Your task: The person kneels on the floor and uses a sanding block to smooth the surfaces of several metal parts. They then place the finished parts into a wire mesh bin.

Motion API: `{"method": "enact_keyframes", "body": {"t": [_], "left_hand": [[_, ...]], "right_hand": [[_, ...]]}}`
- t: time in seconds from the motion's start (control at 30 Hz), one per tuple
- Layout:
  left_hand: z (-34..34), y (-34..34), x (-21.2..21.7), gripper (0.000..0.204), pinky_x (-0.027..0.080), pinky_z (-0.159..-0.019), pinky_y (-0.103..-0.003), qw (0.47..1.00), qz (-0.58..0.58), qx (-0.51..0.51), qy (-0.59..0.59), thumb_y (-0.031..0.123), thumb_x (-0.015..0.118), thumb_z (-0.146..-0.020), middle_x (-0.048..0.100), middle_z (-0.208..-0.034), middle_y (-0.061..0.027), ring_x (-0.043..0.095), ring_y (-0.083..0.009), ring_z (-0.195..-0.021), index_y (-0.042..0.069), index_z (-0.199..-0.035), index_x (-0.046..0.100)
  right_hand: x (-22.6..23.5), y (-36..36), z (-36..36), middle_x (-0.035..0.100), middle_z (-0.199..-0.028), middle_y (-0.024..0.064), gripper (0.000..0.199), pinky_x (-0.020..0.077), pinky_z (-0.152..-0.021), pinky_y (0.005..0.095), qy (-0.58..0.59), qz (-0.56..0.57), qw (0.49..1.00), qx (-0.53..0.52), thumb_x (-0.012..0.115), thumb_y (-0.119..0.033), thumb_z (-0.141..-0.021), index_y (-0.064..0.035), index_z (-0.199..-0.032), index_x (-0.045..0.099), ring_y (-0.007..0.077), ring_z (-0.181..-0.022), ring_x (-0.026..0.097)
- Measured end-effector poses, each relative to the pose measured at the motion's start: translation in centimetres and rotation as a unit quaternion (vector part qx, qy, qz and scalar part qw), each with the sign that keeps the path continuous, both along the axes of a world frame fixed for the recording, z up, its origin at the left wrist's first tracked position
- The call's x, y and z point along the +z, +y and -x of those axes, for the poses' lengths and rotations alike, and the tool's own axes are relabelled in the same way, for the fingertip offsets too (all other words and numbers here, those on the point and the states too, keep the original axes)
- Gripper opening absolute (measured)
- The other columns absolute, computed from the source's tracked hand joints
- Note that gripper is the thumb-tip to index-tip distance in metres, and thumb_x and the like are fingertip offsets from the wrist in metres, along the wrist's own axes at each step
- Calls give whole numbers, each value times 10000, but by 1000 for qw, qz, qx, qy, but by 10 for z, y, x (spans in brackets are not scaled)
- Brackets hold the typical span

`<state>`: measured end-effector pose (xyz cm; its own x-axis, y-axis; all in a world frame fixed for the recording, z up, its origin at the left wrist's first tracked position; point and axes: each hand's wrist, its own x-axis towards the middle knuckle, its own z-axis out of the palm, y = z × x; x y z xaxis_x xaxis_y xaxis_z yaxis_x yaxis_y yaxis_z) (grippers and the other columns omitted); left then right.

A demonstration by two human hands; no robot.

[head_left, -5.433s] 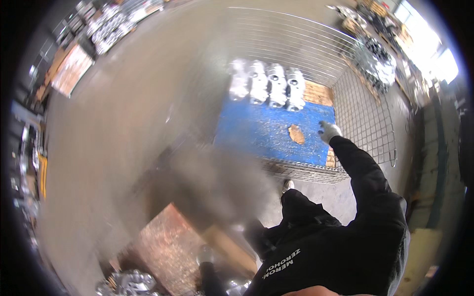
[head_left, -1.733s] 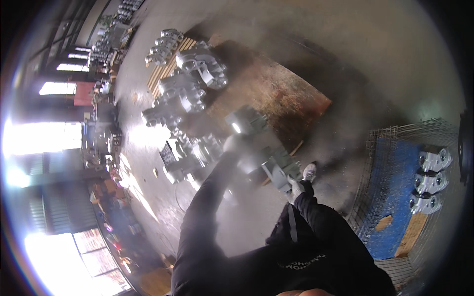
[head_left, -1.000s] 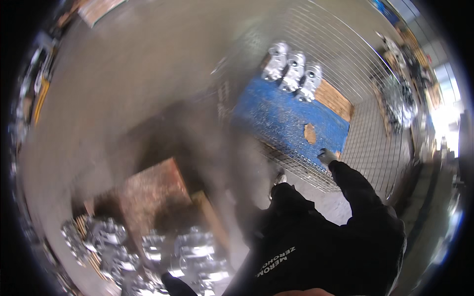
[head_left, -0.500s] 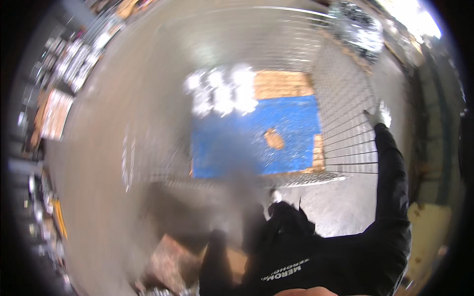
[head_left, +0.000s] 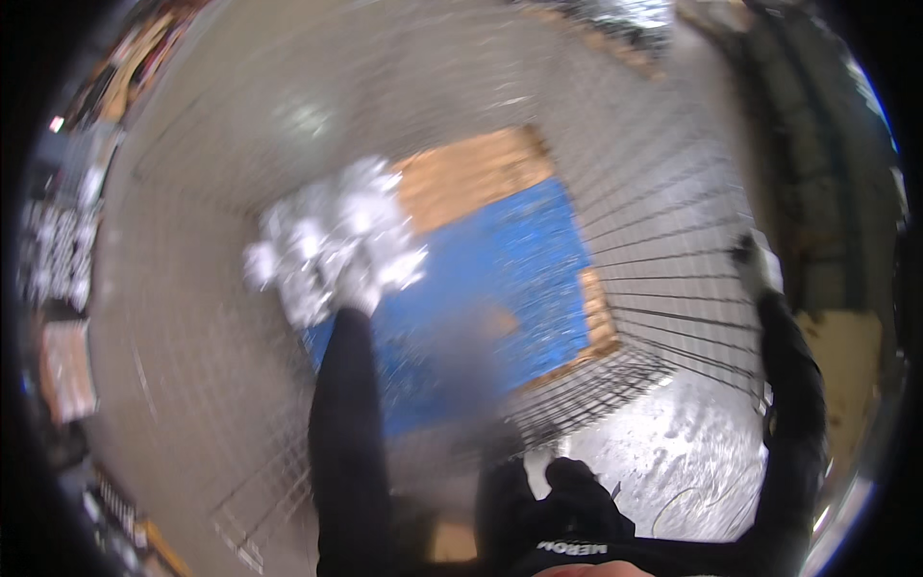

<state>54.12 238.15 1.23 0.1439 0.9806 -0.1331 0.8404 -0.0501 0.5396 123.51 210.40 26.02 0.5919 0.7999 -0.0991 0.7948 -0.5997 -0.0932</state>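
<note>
A large wire mesh cage (head_left: 673, 288) stands in front of me, its floor lined with a blue sheet (head_left: 500, 255) and brown cardboard (head_left: 471, 173). Shiny silver pieces (head_left: 327, 226), too blurred to name, sit together at the cage's far left. Down inside the cage, my left hand (head_left: 358, 287), in a pale glove, reaches the near side of these pieces. Motion smears its fingers, and whether it holds a piece is unclear. On the right, my gloved right hand (head_left: 760, 264) grips the top edge of the cage's side wall.
Beyond the cage, a wrapped shiny load (head_left: 625, 14) rests at the far right. Along the left lie stacked silver goods (head_left: 58, 250) and a pinkish-brown box (head_left: 69, 370). A pale yellowish panel (head_left: 841, 375) is beside my right arm. A grey smudge blurs the middle of the view.
My left arm has swung up from low beside my body into the cage, to the silver pieces. The view has turned and shifted, while my right hand stays on the cage edge.
</note>
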Motion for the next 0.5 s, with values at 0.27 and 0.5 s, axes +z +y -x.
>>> {"method": "enact_keyframes", "body": {"t": [0.27, 0.5], "left_hand": [[-33, 198, -80, 798, 162, -1291, -448, 974, -10, 30, 226, 546, 574, -966, 290, -1671, -173, 249, -348, -1551, 88, -1581, 350], [4, 271, -155, 866, 464, -1091, -473, 950, 123, 69, 279, 793, 396, -930, 689, -1285, -233, 635, -353, -1256, 60, -1265, 713]], "right_hand": [[-12, -31, -35, 595, -899, 15, 185, 501, -753, 283, 112, -87, 989, -51, 655, -56, -971, -77, -1124, 554, 108, -832, 589], [-6, -47, -52, 545, -873, -28, 103, 437, -722, 240, 212, -131, 967, -55, 616, -34, -1002, -80, -1070, 555, 73, -790, 531]]}}
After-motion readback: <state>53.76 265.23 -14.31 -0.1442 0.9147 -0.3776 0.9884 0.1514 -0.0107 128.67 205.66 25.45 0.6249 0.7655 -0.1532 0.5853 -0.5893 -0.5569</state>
